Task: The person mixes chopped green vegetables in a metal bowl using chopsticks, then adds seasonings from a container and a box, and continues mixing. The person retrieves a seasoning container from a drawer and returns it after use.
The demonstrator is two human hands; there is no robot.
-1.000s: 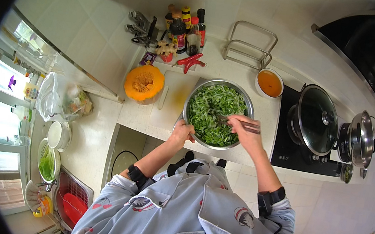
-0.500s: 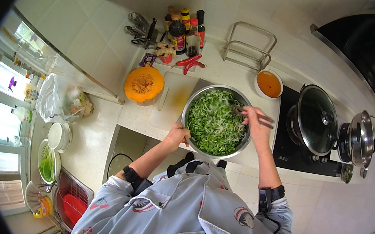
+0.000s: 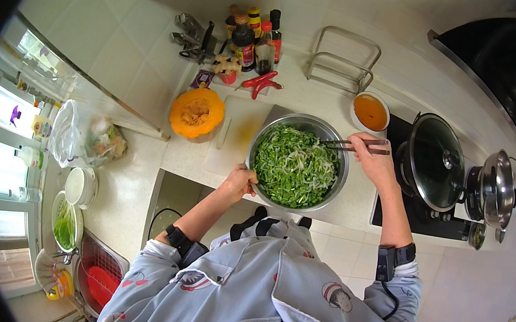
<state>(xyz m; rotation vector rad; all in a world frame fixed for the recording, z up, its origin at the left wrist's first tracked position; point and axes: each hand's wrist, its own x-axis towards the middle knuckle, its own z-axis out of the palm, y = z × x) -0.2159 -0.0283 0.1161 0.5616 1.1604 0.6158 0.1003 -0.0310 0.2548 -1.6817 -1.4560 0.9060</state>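
Observation:
A steel mixing bowl (image 3: pixel 340 183) stands at the counter's front edge, full of chopped greens (image 3: pixel 292 171) with pale shreds mixed in. My left hand (image 3: pixel 240 183) is closed on the bowl's left rim. From the right, my right hand (image 3: pixel 370 162) grips a pair of brown chopsticks (image 3: pixel 337 143). Their tips reach into the upper right of the greens, and the other ends stick out past my hand. Behind the bowl, to its left, lies a pale cutting board (image 3: pixel 223 157).
Left of the board sits a cut pumpkin (image 3: pixel 197 113). Red chilies (image 3: pixel 260 84) and sauce bottles (image 3: pixel 244 45) stand farther back. A white bowl of orange-brown liquid (image 3: pixel 370 112) is beside the stove (image 3: pixel 416 212), which carries a lidded pan (image 3: pixel 435 160). The sink (image 3: pixel 120 263) is at lower left.
My right hand has moved outward to the right, and the chopsticks now lie flatter across the bowl's edge. The bowl has shifted slightly left; my left hand stays on its rim.

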